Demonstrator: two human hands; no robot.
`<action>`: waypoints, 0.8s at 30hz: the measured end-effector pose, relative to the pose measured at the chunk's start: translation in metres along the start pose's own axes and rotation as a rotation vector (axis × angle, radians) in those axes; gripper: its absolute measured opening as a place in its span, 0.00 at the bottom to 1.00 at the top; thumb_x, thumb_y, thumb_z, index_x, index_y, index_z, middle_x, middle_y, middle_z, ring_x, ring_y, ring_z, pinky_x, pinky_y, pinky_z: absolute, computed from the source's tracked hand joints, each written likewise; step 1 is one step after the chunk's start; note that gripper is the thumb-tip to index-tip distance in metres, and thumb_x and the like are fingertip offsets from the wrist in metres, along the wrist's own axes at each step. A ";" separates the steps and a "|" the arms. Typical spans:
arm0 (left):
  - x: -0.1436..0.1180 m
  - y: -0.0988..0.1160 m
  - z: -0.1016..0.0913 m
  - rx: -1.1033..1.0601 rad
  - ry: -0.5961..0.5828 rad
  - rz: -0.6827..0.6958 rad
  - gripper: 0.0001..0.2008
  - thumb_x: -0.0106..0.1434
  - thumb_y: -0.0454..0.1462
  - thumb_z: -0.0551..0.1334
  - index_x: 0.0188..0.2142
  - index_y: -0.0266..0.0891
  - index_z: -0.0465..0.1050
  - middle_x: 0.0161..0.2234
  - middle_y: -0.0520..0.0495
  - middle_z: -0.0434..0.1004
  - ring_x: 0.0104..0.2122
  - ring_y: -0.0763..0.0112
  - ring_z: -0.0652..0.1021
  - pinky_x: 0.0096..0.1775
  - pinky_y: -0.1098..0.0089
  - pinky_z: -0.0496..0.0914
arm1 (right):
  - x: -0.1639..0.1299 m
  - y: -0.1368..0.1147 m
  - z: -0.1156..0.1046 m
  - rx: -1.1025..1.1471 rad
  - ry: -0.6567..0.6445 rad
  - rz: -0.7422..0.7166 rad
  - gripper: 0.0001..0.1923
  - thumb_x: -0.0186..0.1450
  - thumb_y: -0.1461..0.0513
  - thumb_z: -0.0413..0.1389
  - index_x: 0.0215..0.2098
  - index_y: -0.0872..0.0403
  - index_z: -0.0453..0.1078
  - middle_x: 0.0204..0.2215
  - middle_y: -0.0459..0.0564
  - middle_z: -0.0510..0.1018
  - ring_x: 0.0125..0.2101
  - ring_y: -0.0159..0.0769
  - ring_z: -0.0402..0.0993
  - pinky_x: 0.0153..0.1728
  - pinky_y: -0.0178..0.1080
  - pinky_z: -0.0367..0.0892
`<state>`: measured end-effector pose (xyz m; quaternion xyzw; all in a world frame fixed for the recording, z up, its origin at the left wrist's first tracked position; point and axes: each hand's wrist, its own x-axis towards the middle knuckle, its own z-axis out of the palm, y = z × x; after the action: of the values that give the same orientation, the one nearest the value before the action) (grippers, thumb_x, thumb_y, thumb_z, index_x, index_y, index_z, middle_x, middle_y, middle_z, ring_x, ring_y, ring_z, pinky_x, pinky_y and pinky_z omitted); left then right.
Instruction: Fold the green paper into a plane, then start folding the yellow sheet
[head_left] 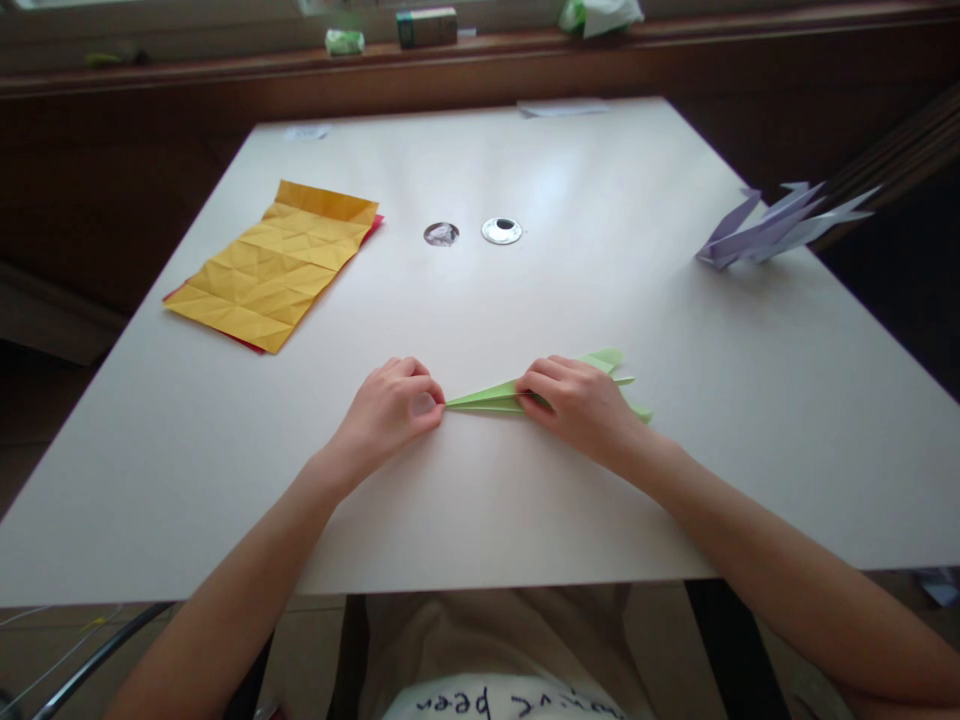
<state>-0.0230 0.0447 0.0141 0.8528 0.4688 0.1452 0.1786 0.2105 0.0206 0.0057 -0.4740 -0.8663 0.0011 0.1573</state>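
Note:
A light green folded paper [487,396] lies flat on the white table [480,300], narrowed to a point at its left end. My left hand [394,405] is curled with its fingertips pinching that pointed tip. My right hand [581,405] presses down on the wider middle of the green paper, covering part of it; green flaps stick out past the hand to the right.
A creased yellow sheet [277,262] over a red one lies at the left. A folded lilac paper figure [780,225] sits at the right edge. Two round cable holes [501,231] mark the table's middle. Small boxes stand on the far ledge [426,27].

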 end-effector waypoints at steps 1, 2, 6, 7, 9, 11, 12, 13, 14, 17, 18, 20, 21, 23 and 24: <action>0.000 0.000 -0.001 0.000 -0.005 -0.004 0.05 0.55 0.34 0.58 0.27 0.40 0.73 0.32 0.50 0.69 0.34 0.69 0.70 0.38 0.68 0.64 | 0.000 0.000 0.000 0.000 0.002 -0.001 0.10 0.62 0.66 0.48 0.26 0.56 0.68 0.25 0.48 0.73 0.28 0.31 0.66 0.29 0.34 0.58; -0.001 0.000 -0.001 0.000 -0.006 -0.008 0.05 0.55 0.34 0.58 0.27 0.40 0.73 0.32 0.50 0.69 0.34 0.69 0.70 0.38 0.68 0.64 | 0.000 0.000 0.000 0.000 0.004 -0.002 0.10 0.62 0.66 0.48 0.26 0.56 0.68 0.25 0.48 0.73 0.28 0.31 0.66 0.29 0.34 0.58; -0.002 -0.001 -0.001 0.006 -0.008 -0.014 0.05 0.55 0.34 0.57 0.27 0.41 0.73 0.32 0.50 0.69 0.34 0.70 0.70 0.38 0.68 0.64 | 0.000 0.001 0.000 0.004 0.001 -0.002 0.09 0.62 0.66 0.48 0.26 0.56 0.68 0.25 0.48 0.73 0.28 0.31 0.66 0.28 0.34 0.58; -0.002 -0.001 -0.001 0.007 -0.011 -0.014 0.06 0.55 0.34 0.57 0.27 0.41 0.73 0.32 0.51 0.69 0.34 0.70 0.70 0.38 0.68 0.64 | 0.000 0.001 0.000 0.006 0.002 -0.004 0.09 0.62 0.66 0.48 0.26 0.56 0.68 0.26 0.48 0.73 0.28 0.31 0.66 0.28 0.34 0.58; -0.002 -0.001 -0.002 0.008 -0.017 -0.013 0.06 0.55 0.34 0.57 0.27 0.41 0.73 0.32 0.51 0.69 0.35 0.70 0.70 0.38 0.68 0.64 | 0.000 0.001 0.001 0.007 0.007 -0.007 0.09 0.62 0.66 0.48 0.26 0.56 0.68 0.26 0.48 0.73 0.28 0.31 0.66 0.28 0.34 0.58; -0.002 -0.001 -0.004 0.019 -0.031 -0.014 0.05 0.55 0.34 0.57 0.27 0.41 0.72 0.32 0.50 0.69 0.35 0.69 0.70 0.38 0.67 0.64 | 0.000 0.001 0.001 0.005 0.013 -0.011 0.10 0.62 0.66 0.48 0.26 0.56 0.68 0.25 0.48 0.73 0.28 0.31 0.66 0.28 0.34 0.58; -0.002 -0.001 -0.006 0.034 -0.040 -0.017 0.05 0.55 0.34 0.57 0.27 0.40 0.72 0.32 0.50 0.69 0.35 0.69 0.70 0.38 0.67 0.64 | 0.000 0.001 0.001 0.004 0.015 -0.013 0.10 0.62 0.66 0.48 0.26 0.56 0.68 0.25 0.48 0.73 0.28 0.31 0.66 0.28 0.34 0.58; -0.003 -0.001 -0.009 0.053 -0.045 -0.020 0.05 0.55 0.34 0.57 0.27 0.40 0.72 0.32 0.50 0.69 0.35 0.68 0.70 0.38 0.67 0.64 | 0.000 0.002 0.001 0.005 0.016 -0.014 0.09 0.62 0.66 0.48 0.26 0.56 0.68 0.25 0.48 0.72 0.28 0.31 0.66 0.29 0.34 0.58; -0.004 0.000 -0.011 0.070 -0.045 -0.025 0.05 0.56 0.34 0.57 0.27 0.40 0.71 0.32 0.50 0.69 0.35 0.68 0.70 0.38 0.66 0.64 | 0.000 0.003 0.001 0.006 0.018 -0.018 0.09 0.62 0.66 0.48 0.26 0.56 0.68 0.25 0.48 0.72 0.28 0.32 0.66 0.29 0.34 0.58; -0.006 0.003 -0.017 0.063 -0.015 -0.034 0.04 0.58 0.35 0.57 0.30 0.39 0.70 0.33 0.50 0.69 0.34 0.69 0.70 0.38 0.66 0.65 | 0.001 0.007 0.001 0.005 0.013 -0.058 0.10 0.63 0.66 0.48 0.27 0.57 0.68 0.26 0.48 0.72 0.28 0.32 0.65 0.29 0.34 0.59; -0.007 0.005 -0.019 0.040 -0.011 -0.021 0.04 0.58 0.35 0.57 0.31 0.40 0.70 0.34 0.50 0.69 0.34 0.69 0.71 0.37 0.67 0.66 | 0.003 0.009 0.001 0.002 0.004 -0.086 0.10 0.64 0.66 0.47 0.27 0.57 0.68 0.26 0.48 0.72 0.28 0.32 0.65 0.30 0.34 0.59; -0.007 0.008 -0.019 0.015 -0.005 0.036 0.05 0.60 0.37 0.56 0.35 0.40 0.69 0.36 0.50 0.70 0.35 0.69 0.71 0.37 0.67 0.67 | 0.007 0.014 0.000 -0.005 -0.029 -0.167 0.11 0.64 0.66 0.46 0.28 0.57 0.68 0.27 0.48 0.72 0.29 0.32 0.64 0.31 0.35 0.59; -0.007 0.009 -0.019 0.013 0.005 0.087 0.05 0.60 0.37 0.56 0.36 0.40 0.69 0.37 0.49 0.70 0.36 0.69 0.72 0.38 0.67 0.67 | 0.011 0.016 -0.002 -0.006 -0.052 -0.219 0.11 0.64 0.67 0.46 0.29 0.56 0.68 0.27 0.48 0.73 0.29 0.32 0.64 0.32 0.35 0.59; -0.006 0.010 -0.017 -0.003 0.014 0.232 0.06 0.61 0.36 0.55 0.38 0.40 0.69 0.38 0.48 0.71 0.38 0.69 0.72 0.39 0.67 0.68 | 0.018 0.022 -0.005 0.003 -0.102 -0.328 0.11 0.64 0.68 0.46 0.30 0.56 0.68 0.28 0.48 0.73 0.30 0.32 0.64 0.34 0.36 0.59; -0.005 0.009 -0.015 -0.014 0.020 0.315 0.07 0.62 0.35 0.55 0.39 0.39 0.68 0.39 0.48 0.72 0.39 0.70 0.72 0.40 0.68 0.68 | 0.023 0.024 -0.008 0.010 -0.129 -0.377 0.11 0.65 0.68 0.46 0.30 0.55 0.68 0.28 0.47 0.73 0.31 0.32 0.64 0.35 0.36 0.59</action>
<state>-0.0255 0.0382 0.0306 0.9130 0.3300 0.1832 0.1547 0.2210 0.0513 0.0155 -0.3015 -0.9480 0.0062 0.1014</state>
